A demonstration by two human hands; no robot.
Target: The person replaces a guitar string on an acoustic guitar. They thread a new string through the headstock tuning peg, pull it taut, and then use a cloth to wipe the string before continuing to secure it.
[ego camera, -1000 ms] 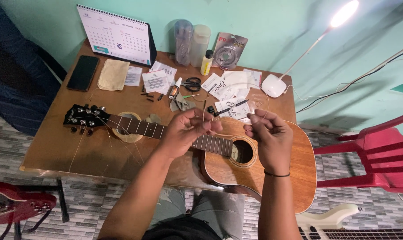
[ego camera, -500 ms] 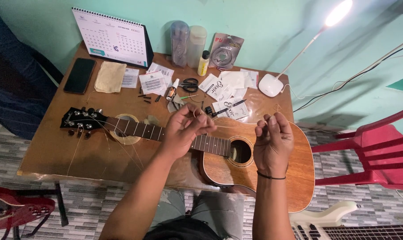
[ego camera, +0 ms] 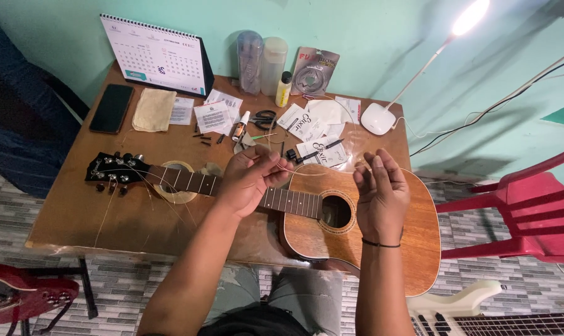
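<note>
An acoustic guitar (ego camera: 387, 239) lies across the wooden table (ego camera: 64, 205), headstock (ego camera: 111, 171) to the left, loose strings trailing off it. My left hand (ego camera: 251, 177) hovers above the neck and pinches a thin guitar string (ego camera: 322, 173) that runs rightwards. My right hand (ego camera: 378, 190) is raised over the body near the sound hole (ego camera: 336, 211), fingers upright and loosely curled around the string's other end.
Behind the guitar lie paper string packets (ego camera: 307, 127), scissors (ego camera: 264, 117), a small yellow bottle (ego camera: 284, 89), two clear tubes (ego camera: 260, 61), a desk calendar (ego camera: 157, 56), a black phone (ego camera: 111, 108), a cloth (ego camera: 153, 109) and a lit lamp (ego camera: 381, 118). A red chair (ego camera: 531, 214) stands right.
My hands have drawn apart: the right one moved right and lifted its fingers, stretching the string between them. The left hand stayed over the neck.
</note>
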